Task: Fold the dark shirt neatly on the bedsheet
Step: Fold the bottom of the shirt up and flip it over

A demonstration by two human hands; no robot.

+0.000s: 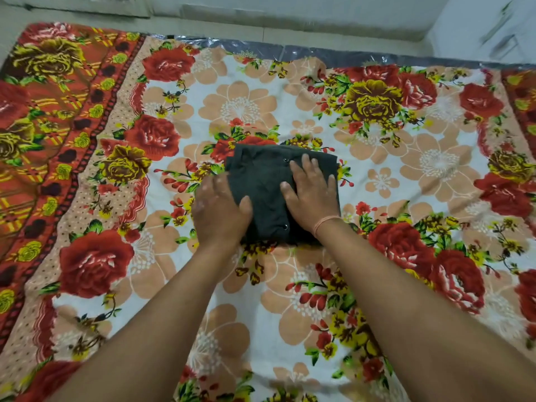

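- A dark shirt point(261, 181), charcoal in colour, lies folded into a compact, roughly square bundle near the middle of a flowered bedsheet point(290, 288).
- Two small metal snaps point(286, 160) show on the top layer of the shirt. One is near the far edge and the other near the edge closest to the person.
- The right hand point(311, 192) lies palm down on the right half of the bundle. Its fingers are straight and slightly spread, pointing away from the person, and press flat on the cloth without gripping it.
- The left hand point(222, 210) lies palm down over the bundle's left edge. The thumb rests on the dark cloth, while the fingers reach along the edge where shirt meets sheet. The fingers are blurred but look extended rather than curled, and they hold nothing.
- A thin orange thread point(327, 221) circles the right wrist.
- Both bare forearms enter from the bottom of the view and converge on the shirt.
- The bedsheet has a white ground printed with large red roses, peach blossoms, yellow-brown roses and green leaves. It is spread fairly flat, with soft wrinkles.
- A broad orange-red border point(58, 126), with yellow flowers and dark dots, runs down the sheet's left side, well apart from the shirt.
- Along the sheet's far edge a shiny strip of grey plastic point(333, 52) shows from beneath it.
- Beyond that lies a pale, whitish surface point(261, 21), too blurred to make out in detail.
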